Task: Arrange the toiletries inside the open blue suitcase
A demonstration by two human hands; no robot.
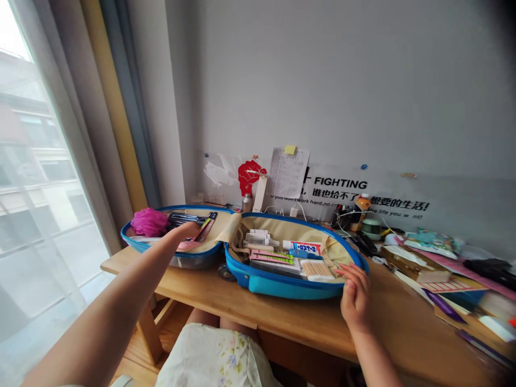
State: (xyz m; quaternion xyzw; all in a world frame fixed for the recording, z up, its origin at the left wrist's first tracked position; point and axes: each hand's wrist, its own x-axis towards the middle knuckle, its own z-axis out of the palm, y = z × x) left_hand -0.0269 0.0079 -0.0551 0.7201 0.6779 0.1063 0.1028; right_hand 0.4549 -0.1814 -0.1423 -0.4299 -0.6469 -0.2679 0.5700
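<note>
A blue suitcase (pixel 258 285) lies spread open on the wooden table, with beige lining in both halves. My left hand (pixel 190 231) reaches into the left half, its fingers closed at a slim pink-and-green packet (pixel 206 227); the fingertips are partly hidden. Beside it are some black items (pixel 183 219) and a magenta bath puff (pixel 149 222). My right hand (pixel 355 290) rests at the right rim, fingers stretched out, holding nothing. Near it in the right half lie cotton swabs (pixel 317 270), a toothpaste box (pixel 304 246), another pink-and-green packet (pixel 272 256) and white tubes (pixel 258 237).
Papers, boxes and a purple item (pixel 443 305) clutter the table's right side. Behind the suitcase stand a small bottle (pixel 246 203), a white lamp (pixel 260 193) and a green-grey jar (pixel 371 228). A curtained window (pixel 40 161) is at the left.
</note>
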